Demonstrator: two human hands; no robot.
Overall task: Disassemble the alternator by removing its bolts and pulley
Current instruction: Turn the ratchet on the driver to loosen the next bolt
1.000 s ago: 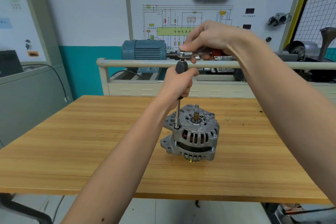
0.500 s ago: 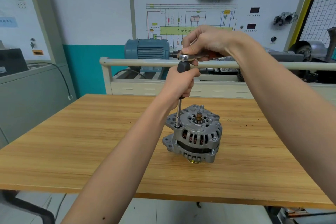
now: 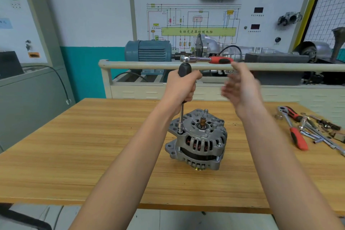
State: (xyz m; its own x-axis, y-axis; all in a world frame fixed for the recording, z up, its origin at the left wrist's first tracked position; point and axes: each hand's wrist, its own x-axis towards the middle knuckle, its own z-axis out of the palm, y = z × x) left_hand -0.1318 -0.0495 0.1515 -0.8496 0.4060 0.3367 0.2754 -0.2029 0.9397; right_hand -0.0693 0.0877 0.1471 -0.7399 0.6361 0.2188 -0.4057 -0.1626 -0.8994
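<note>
Alternator (image 3: 197,142) upright on table (image 3: 93,155), shaft up, copper windings visible.

Blue motor (image 3: 148,50) behind wooden table (image 3: 74,145)

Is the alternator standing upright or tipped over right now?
Upright. The alternator stands on the table with its shaft end pointing up, and the driver's shaft drops vertically onto its top face.

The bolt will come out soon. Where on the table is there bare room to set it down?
Bare wood lies left of the alternator to the table edge, and in front of it between the forearms. The right side is crowded with loose tools.
</note>
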